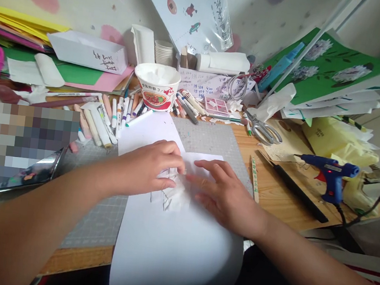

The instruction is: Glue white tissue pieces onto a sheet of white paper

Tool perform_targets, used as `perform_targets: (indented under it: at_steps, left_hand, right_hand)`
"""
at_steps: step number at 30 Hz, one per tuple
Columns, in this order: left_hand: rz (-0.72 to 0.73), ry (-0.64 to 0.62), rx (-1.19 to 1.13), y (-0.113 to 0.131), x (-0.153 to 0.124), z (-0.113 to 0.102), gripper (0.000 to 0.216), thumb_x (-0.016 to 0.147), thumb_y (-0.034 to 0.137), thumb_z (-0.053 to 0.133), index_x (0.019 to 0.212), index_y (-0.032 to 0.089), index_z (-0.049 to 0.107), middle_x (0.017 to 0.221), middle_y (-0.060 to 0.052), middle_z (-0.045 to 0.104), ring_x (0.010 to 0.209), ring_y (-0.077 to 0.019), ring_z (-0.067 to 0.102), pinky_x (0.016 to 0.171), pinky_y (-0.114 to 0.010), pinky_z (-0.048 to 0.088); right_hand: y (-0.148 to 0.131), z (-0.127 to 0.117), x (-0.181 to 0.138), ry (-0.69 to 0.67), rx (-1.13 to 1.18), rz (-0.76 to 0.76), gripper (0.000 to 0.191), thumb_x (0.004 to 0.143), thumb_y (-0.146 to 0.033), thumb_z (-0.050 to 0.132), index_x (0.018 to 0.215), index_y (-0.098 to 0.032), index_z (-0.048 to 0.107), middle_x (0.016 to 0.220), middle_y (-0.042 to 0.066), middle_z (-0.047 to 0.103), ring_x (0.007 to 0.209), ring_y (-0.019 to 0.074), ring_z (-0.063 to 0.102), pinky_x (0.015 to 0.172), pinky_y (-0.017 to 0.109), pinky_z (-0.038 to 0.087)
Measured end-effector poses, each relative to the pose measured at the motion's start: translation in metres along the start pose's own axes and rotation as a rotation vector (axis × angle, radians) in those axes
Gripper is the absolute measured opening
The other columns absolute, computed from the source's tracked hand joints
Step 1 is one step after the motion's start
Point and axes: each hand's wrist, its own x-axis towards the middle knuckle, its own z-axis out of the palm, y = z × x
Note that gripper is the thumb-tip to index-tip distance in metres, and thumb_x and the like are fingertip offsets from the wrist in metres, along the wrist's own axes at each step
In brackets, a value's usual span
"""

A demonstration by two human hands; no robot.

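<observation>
A large white paper sheet [163, 254] lies over the mat and hangs past the table's front edge. On it is a crumpled piece of white tissue paper [173, 198] with thin dark lines across it. My left hand [156, 168] bends over the tissue from the left, thumb and fingers curled onto its upper part. Just to the right, my right hand [223, 194] is open, palm down, with fingers apart and slightly blurred. Its fingertips point toward the tissue and nothing shows in them.
A paper bowl [157, 86] stands behind several markers [121, 114]. Metal scissors [263, 129], a black-handled tool [300, 194] and a blue glue gun [332, 174] lie at the right. A grey cutting mat [95, 223] is under the sheet; a tablet [28, 174] rests at the left.
</observation>
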Motion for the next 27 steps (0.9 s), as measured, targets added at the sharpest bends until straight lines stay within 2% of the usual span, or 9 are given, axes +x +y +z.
perform_targets:
  at_steps: [4, 7, 10, 13, 16, 19, 22, 27]
  left_hand:
    - [-0.044, -0.024, 0.056, 0.003, 0.001, 0.003, 0.018, 0.074, 0.028, 0.073, 0.088, 0.022, 0.064, 0.101, -0.003, 0.055, 0.098, -0.0238, 0.053, 0.084, -0.037, 0.042]
    - [-0.080, -0.032, 0.084, 0.003, 0.003, 0.005, 0.024, 0.072, 0.031, 0.076, 0.087, 0.021, 0.061, 0.099, -0.003, 0.055, 0.096, -0.0244, 0.053, 0.082, -0.037, 0.042]
    - [-0.104, -0.041, 0.089, 0.002, 0.004, 0.006, 0.025, 0.072, 0.031, 0.077, 0.088, 0.021, 0.061, 0.099, -0.004, 0.055, 0.096, -0.0250, 0.053, 0.082, -0.037, 0.042]
    - [-0.115, -0.051, 0.085, 0.002, 0.004, 0.005, 0.026, 0.071, 0.032, 0.078, 0.088, 0.021, 0.062, 0.099, -0.004, 0.055, 0.097, -0.0261, 0.053, 0.083, -0.037, 0.042]
    - [-0.107, -0.046, 0.080, 0.001, 0.003, 0.004, 0.020, 0.075, 0.029, 0.074, 0.089, 0.020, 0.062, 0.101, -0.005, 0.057, 0.098, -0.0261, 0.054, 0.084, -0.037, 0.043]
    - [-0.070, -0.032, 0.064, -0.002, 0.003, 0.004, 0.013, 0.084, 0.025, 0.062, 0.096, 0.021, 0.065, 0.104, -0.006, 0.058, 0.100, -0.0251, 0.054, 0.087, -0.038, 0.043]
    - [-0.043, -0.024, 0.081, -0.004, 0.003, 0.006, 0.023, 0.088, 0.019, 0.054, 0.106, 0.023, 0.068, 0.105, -0.006, 0.060, 0.103, -0.0249, 0.055, 0.090, -0.039, 0.042]
    - [-0.059, -0.015, 0.115, -0.004, 0.005, 0.008, 0.030, 0.093, 0.018, 0.046, 0.106, 0.023, 0.072, 0.103, -0.006, 0.063, 0.102, -0.0242, 0.056, 0.089, -0.038, 0.044]
  right_hand:
    - [-0.006, 0.008, 0.000, -0.055, -0.082, 0.015, 0.046, 0.091, -0.036, 0.059, 0.136, -0.032, 0.054, 0.149, 0.014, 0.037, 0.135, 0.0409, 0.029, 0.102, 0.067, 0.035]
    - [-0.006, 0.008, 0.000, -0.066, -0.124, 0.009, 0.042, 0.092, -0.039, 0.057, 0.133, -0.032, 0.057, 0.150, 0.014, 0.036, 0.137, 0.0431, 0.028, 0.102, 0.070, 0.031]
    - [-0.001, 0.003, -0.001, 0.033, -0.105, -0.028, 0.025, 0.091, -0.029, 0.058, 0.114, -0.024, 0.066, 0.138, 0.013, 0.049, 0.131, 0.0376, 0.038, 0.103, 0.064, 0.034]
    - [0.007, -0.001, -0.002, 0.170, 0.005, -0.008, 0.007, 0.088, -0.016, 0.057, 0.092, -0.018, 0.062, 0.111, 0.012, 0.061, 0.105, 0.0267, 0.055, 0.092, 0.049, 0.046]
    - [0.013, -0.002, -0.002, 0.211, 0.108, 0.048, 0.008, 0.086, -0.011, 0.056, 0.083, -0.018, 0.059, 0.090, 0.008, 0.063, 0.085, 0.0213, 0.057, 0.078, 0.040, 0.050]
    - [0.013, 0.002, -0.003, 0.143, 0.111, 0.062, 0.014, 0.089, -0.014, 0.056, 0.099, -0.017, 0.065, 0.094, 0.009, 0.065, 0.088, 0.0224, 0.057, 0.080, 0.040, 0.049]
    - [0.011, 0.005, -0.003, 0.043, 0.024, 0.042, 0.032, 0.092, -0.020, 0.055, 0.123, -0.018, 0.063, 0.105, 0.011, 0.064, 0.096, 0.0248, 0.054, 0.086, 0.044, 0.046]
    - [0.009, 0.000, -0.005, -0.038, -0.068, 0.010, 0.029, 0.095, -0.028, 0.053, 0.119, -0.024, 0.067, 0.109, 0.009, 0.064, 0.097, 0.0249, 0.053, 0.091, 0.048, 0.041]
